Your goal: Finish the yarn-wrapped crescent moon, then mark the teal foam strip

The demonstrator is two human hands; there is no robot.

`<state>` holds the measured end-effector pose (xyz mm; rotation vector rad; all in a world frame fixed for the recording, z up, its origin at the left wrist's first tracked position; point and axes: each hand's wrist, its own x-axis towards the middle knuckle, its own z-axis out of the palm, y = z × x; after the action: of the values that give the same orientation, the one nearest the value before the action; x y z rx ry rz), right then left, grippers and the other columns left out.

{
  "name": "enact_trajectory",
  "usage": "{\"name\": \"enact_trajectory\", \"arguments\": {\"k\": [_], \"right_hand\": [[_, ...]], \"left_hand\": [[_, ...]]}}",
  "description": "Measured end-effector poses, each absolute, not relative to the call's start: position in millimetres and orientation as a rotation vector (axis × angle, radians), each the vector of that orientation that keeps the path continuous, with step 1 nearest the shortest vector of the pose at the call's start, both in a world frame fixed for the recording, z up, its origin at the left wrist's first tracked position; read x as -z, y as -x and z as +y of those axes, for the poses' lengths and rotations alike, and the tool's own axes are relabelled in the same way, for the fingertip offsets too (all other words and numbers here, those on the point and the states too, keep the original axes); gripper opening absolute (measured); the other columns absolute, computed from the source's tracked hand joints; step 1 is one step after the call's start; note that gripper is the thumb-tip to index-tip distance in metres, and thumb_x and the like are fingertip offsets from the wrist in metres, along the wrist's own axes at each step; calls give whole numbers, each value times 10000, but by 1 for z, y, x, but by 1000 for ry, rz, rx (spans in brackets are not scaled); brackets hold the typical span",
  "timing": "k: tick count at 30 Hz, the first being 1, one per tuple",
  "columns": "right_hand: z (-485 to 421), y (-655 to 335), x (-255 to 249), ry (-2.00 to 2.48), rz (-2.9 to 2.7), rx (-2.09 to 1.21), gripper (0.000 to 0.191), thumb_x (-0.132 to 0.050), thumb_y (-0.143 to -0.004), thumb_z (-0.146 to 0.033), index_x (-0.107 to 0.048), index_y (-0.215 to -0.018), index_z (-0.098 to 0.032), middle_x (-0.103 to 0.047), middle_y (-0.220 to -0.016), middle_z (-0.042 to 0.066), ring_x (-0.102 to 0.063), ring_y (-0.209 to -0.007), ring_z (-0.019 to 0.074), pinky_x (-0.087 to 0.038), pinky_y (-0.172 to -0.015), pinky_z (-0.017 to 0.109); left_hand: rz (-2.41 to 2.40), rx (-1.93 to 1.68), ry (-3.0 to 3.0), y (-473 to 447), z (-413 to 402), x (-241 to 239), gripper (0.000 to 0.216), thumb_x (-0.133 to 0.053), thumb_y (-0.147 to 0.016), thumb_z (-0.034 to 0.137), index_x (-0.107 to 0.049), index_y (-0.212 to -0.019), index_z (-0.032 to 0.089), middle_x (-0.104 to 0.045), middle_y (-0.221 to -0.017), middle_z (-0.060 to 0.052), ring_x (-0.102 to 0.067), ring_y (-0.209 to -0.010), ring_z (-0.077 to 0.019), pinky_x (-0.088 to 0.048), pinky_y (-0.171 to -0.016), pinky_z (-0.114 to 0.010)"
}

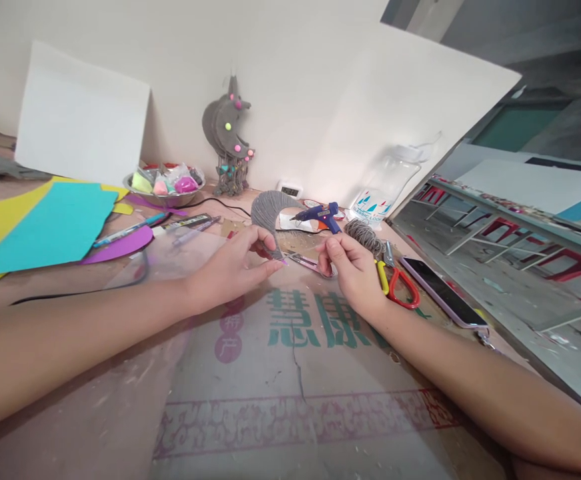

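Head view: grey yarn-wrapped crescent at the left hand, its hollow facing right.
Crescent rises beyond the left fingertips, long axis roughly upright, lower tip between curled fingers and thumb in a light, part-closed pinch; left hand nearer. Right hand sits just across from that tip, thumb against index finger; whether it grips a strand cannot be told. Glue gun and yarn bundle bound the far side, red-handled scissors the right. Working room lies nearside, over the printed sheet between the forearms.
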<state>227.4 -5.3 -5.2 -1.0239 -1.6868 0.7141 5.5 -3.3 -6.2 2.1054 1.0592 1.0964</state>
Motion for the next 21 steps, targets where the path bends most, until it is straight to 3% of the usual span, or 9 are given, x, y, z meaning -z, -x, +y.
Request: {"name": "enact_trajectory", "arguments": {"k": [4, 8, 11, 13, 17, 21], "right_hand": [[0, -227, 6, 1075, -1701, -667, 271, -467, -903, -425, -576, -820, -192, -507, -595, -25, -474, -553, 121, -394, -554, 259], [5, -227, 6, 1273, -1785, -461, 188, -536, -850, -301, -626, -971, -190, -590, -858, 25, -490, -681, 133, -419, -651, 278], [1, -224, 4, 1256, -1796, -405, 227, -523, -858, -300, -612, -1046, -208, -571, -877, 34, -474, -685, 140, -427, -654, 289], [-7, -220, 2, 1183, -1793, -556, 226, -513, -873, -352, -583, -1043, -220, -560, -843, 28, -476, -651, 132, -433, -618, 281], [-20, -208, 3, 1015, -1817, -1055, 220, -555, -853, -394, -465, -977, -237, -561, -1014, 24, -469, -551, 70, -432, -530, 252], [-21, -205, 7, 999, -1857, -1138, 252, -564, -848, -375, -447, -1017, -229, -556, -786, -19, -489, -599, 93, -408, -533, 230]], "left_hand": [[1080, -1150, -2133, -5, -3, 7, 186, -587, -812, 320, -475, -908, 206, -567, -932, -20, -521, -857, -162, -410, -744, -285], [1033, -1105, -2199, -4, -2, 9, 168, -564, -835, 326, -484, -923, 207, -564, -925, -14, -523, -858, -161, -423, -754, -293], [997, -1053, -2273, -4, -2, 10, 118, -542, -848, 284, -491, -922, 208, -568, -921, -13, -530, -871, -162, -431, -783, -309], [961, -1028, -2329, -3, -3, 10, 102, -537, -850, 259, -495, -927, 205, -570, -923, -15, -531, -878, -162, -433, -795, -315], [902, -1011, -2422, -3, -4, 12, 122, -544, -853, 262, -498, -945, 197, -568, -937, -24, -531, -892, -165, -437, -802, -320], [905, -1013, -2426, -3, -4, 12, 122, -545, -856, 259, -498, -945, 190, -565, -928, -24, -535, -884, -158, -441, -789, -308]]}}
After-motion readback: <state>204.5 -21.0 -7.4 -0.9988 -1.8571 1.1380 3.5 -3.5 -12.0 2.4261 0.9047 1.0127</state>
